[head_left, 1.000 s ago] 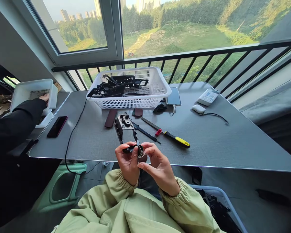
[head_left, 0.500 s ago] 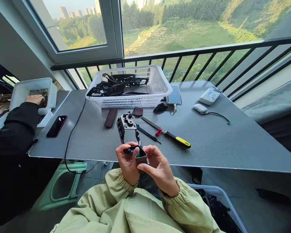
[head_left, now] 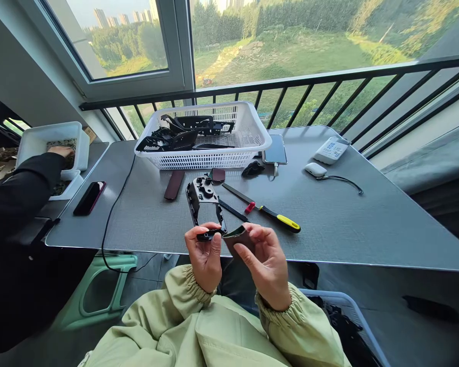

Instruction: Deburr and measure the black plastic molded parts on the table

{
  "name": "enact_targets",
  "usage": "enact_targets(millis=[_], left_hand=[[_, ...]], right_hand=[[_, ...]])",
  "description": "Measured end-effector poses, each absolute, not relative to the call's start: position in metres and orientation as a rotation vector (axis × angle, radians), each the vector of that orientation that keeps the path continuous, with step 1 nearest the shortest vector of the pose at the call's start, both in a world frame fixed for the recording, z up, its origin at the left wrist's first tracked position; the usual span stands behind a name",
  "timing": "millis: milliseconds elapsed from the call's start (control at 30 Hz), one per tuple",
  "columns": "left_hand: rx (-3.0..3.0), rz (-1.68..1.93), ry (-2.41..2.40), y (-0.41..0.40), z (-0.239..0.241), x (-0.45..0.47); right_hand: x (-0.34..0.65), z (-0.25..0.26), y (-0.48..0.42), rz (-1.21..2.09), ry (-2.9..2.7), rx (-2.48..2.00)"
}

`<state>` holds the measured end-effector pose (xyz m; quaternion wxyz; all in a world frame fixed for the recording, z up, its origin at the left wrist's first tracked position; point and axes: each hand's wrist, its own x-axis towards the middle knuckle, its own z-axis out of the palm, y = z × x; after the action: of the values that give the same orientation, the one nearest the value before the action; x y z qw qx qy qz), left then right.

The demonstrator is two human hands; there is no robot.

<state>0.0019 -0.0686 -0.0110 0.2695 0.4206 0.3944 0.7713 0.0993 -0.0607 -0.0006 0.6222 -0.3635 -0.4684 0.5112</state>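
My left hand (head_left: pixel 205 253) is closed on the near end of a black plastic frame part (head_left: pixel 203 200), which it holds upright over the front edge of the grey table (head_left: pixel 329 224). My right hand (head_left: pixel 263 260) pinches a small folded dark brown abrasive sheet (head_left: pixel 239 238) just to the right of that end, touching the frame. Both sleeves are light green.
A white basket (head_left: pixel 245 142) holds several black parts. Files, one with a yellow handle (head_left: pixel 286 222), lie beside brown pads (head_left: pixel 175 184), a phone (head_left: pixel 275 149), a white box (head_left: pixel 331 150) and an earbud case (head_left: pixel 315 169). At left a person's hand (head_left: pixel 61 151) reaches into a white tub (head_left: pixel 34 142); another phone (head_left: pixel 89 198) lies nearby. A blue bin (head_left: pixel 348 316) sits below right.
My right hand has drawn the brown sheet to the right, off the frame's end, and it now lies flatter. The frame has tilted slightly. The person's hand at left has shifted in the tub.
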Motion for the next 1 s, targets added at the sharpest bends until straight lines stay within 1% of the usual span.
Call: enact_targets(millis=[133, 367, 533, 667, 867, 1000], left_hand=[[1.206, 2.056, 1.046, -0.07, -0.012, 0.002], [1.367, 1.953, 1.017, -0.074, -0.02, -0.001], [1.451, 1.897, 1.024, -0.075, -0.025, -0.003], [1.462, 1.881, 1.058, -0.074, -0.026, -0.003], [1.452, 1.889, 1.051, -0.075, -0.025, -0.002], [1.405, 1.891, 1.052, -0.076, -0.023, -0.001]], right_hand=[[0.103, 0.001, -0.063, 0.933, -1.108, -0.948], [0.105, 0.002, -0.068, 0.618, -1.478, -1.098], [0.103, 0.007, -0.069, 0.456, -1.495, -1.16], [0.103, 0.007, -0.07, 0.414, -1.445, -1.168], [0.103, 0.006, -0.07, 0.47, -1.502, -1.125], [0.102, 0.005, -0.07, 0.474, -1.383, -1.193]])
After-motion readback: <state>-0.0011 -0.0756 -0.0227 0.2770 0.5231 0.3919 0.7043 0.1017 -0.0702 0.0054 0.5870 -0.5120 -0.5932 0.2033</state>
